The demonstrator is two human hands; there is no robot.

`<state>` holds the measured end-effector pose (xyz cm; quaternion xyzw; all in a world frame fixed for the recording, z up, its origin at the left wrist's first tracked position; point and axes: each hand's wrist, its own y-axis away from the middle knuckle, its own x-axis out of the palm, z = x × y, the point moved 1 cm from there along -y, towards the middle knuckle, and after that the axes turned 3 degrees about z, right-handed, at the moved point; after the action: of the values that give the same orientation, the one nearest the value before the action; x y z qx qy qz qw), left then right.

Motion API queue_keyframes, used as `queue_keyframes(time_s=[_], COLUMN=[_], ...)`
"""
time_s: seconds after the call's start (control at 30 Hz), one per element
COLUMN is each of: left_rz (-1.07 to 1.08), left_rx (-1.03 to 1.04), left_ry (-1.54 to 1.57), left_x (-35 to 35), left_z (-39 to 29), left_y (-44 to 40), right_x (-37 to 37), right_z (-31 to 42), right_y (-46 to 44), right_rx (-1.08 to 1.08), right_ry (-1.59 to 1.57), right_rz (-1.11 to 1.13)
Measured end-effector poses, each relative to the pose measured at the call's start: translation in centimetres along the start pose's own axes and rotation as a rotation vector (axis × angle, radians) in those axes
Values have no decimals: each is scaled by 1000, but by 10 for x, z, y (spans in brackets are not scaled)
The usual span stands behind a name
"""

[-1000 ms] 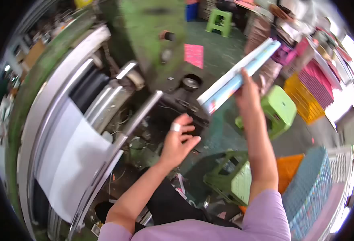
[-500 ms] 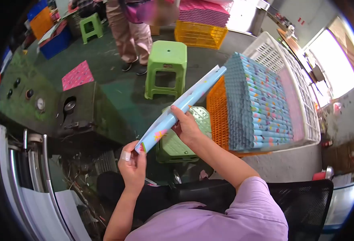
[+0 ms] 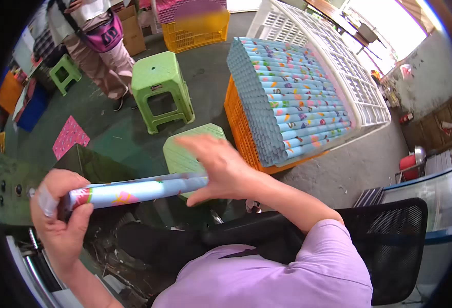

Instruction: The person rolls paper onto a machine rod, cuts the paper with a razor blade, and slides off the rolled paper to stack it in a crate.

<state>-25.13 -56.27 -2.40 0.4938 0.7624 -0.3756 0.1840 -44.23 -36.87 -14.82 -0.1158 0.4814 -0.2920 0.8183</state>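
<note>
A light-blue patterned roll (image 3: 143, 192) lies nearly level in front of my body. My left hand (image 3: 61, 215) grips its left end between thumb and fingers, with a white wrap on one finger. At the right end, my right hand (image 3: 218, 164) has its fingers and thumb spread around the roll; whether the palm touches it cannot be made out. A large stack of similar blue rolls (image 3: 297, 92) rests on an orange crate (image 3: 234, 110) beyond my right hand.
Green stools (image 3: 159, 77) stand ahead, one (image 3: 177, 154) just behind the roll. A person (image 3: 100, 51) with a purple bag is at the upper left. A white crate (image 3: 357, 84) borders the stack. A green machine (image 3: 10, 190) is at the left, a black chair (image 3: 390, 246) at the right.
The view has turned right toward the stack. The roll has swung from slanted to nearly level. My left hand took hold of its end, and my right hand's fingers have opened.
</note>
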Motion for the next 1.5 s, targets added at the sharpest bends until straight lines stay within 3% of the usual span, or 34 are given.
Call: queue_keyframes(time_s=[0.07,0.17,0.3,0.33,0.37,0.4,0.43,0.47,0.5,0.53,0.6,0.63,0.7,0.83,0.87,0.97,1.1,1.17,1.2,1.3,1.33,1.43,1.47,1.5], left_rz=[70,121,109,61,11,47,83,246,588,740,906,907,860,678,681,641,589,603,612,627,634,645,646,646], left_rx=[50,74,-33,-15,1,-42,-84,-174,-199,-221,-456,-457,-645,-761,-759,-442,-664,-637,-607,-548,-516,-425,-360,-364], left_ry=[49,86,123,290,457,433,408,294,78,32,411,412,865,998,999,510,632,581,529,454,432,392,376,376], left_x=[-3,-1,39,57,75,91,109,129,165,186,218,224,240,256,256,252,261,270,274,290,298,331,340,348], left_z=[-8,-10,-12,-3,8,26,46,62,93,116,128,126,106,94,93,95,92,90,89,86,86,86,82,79], left_y=[-19,-52,-104,-117,-122,-120,-117,-106,-77,-55,-22,-12,-4,3,4,9,8,1,-7,-26,-33,-49,-54,-58], right_x=[1,8,0,0,5,10,18,21,12,5,1,2,-1,3,4,5,5,1,-6,-36,-43,-64,-63,-62], right_z=[1,-5,-11,-15,-26,-39,-61,-80,-87,-91,-107,-114,-124,-133,-134,-134,-141,-148,-148,-134,-123,-77,-75,-74], right_y=[9,20,30,34,42,51,64,78,87,95,117,127,142,160,162,167,169,173,174,169,161,131,126,118], right_rx=[-48,183,403,407,527,642,712,782,902,1014,1089,1162,1194,1279,1301,1324,1322,1329,1330,1543,1540,1057,1059,878], right_ry=[-56,-290,-277,-274,-484,-694,-678,-661,-857,-1055,-1091,-1129,-1120,-1096,-1094,-1089,-1085,-1079,-1079,-1185,-1185,146,145,254], right_rz=[48,262,194,192,30,-137,-236,-337,-514,-692,-764,-835,-859,-898,-890,-916,-994,-1003,-995,-555,-550,245,248,142])
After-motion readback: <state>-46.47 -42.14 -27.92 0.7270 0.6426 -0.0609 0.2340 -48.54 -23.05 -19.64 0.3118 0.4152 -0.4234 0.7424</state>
